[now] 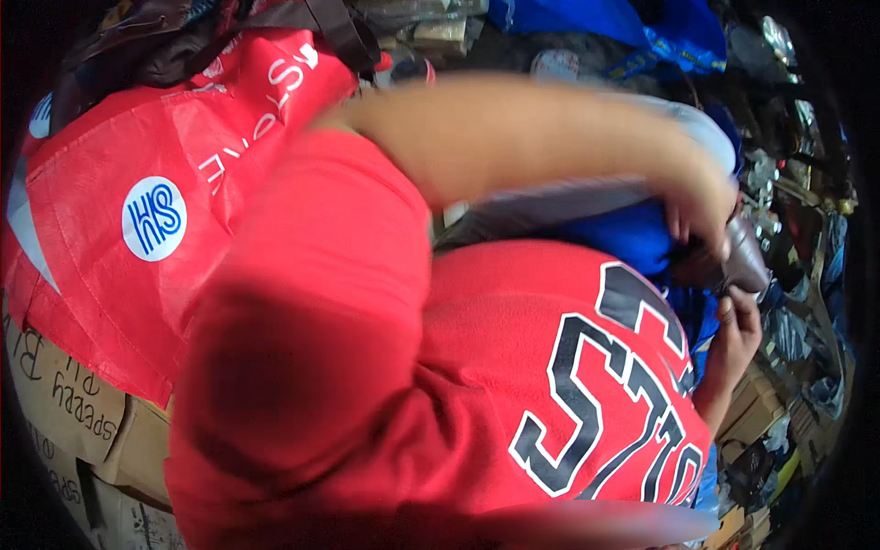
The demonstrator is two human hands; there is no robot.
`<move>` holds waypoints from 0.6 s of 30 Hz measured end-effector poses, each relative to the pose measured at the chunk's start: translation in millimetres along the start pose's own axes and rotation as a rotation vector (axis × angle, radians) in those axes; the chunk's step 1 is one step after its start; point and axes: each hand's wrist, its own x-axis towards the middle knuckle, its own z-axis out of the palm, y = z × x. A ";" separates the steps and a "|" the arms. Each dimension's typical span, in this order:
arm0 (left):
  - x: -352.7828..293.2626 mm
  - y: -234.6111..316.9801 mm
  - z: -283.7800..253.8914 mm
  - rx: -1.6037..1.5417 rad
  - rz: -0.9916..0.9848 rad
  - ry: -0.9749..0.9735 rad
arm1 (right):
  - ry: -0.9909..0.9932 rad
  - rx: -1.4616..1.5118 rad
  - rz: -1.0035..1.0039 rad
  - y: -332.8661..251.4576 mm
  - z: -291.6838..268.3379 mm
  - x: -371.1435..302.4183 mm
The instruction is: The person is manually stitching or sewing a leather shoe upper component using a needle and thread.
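A red T-shirt [431,367] fills the near side; at right, the right hand [742,325] grips a glossy dark-brown shoe-like piece [748,258]. The blurred left hand [704,209] bends at its far side, grip unclear.

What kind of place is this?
Perhaps a cluttered workshop or storeroom: cardboard boxes at lower left, jumbled odds and ends at right, and what looks like a dark shoe in the right hand.
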 end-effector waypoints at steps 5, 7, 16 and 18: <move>-102.2 52.9 -98.4 0.239 0.169 0.546 | -0.064 0.184 0.064 19.0 -24.6 2.5; -137.9 72.0 -74.3 0.150 0.095 0.769 | -0.092 0.179 0.054 5.7 -9.0 1.7; -22.7 -11.6 36.7 -0.277 0.086 0.279 | -0.158 0.086 0.009 -5.6 -0.9 6.1; -6.3 -23.2 62.8 -0.394 0.192 0.485 | -0.180 0.107 0.007 1.0 1.5 9.5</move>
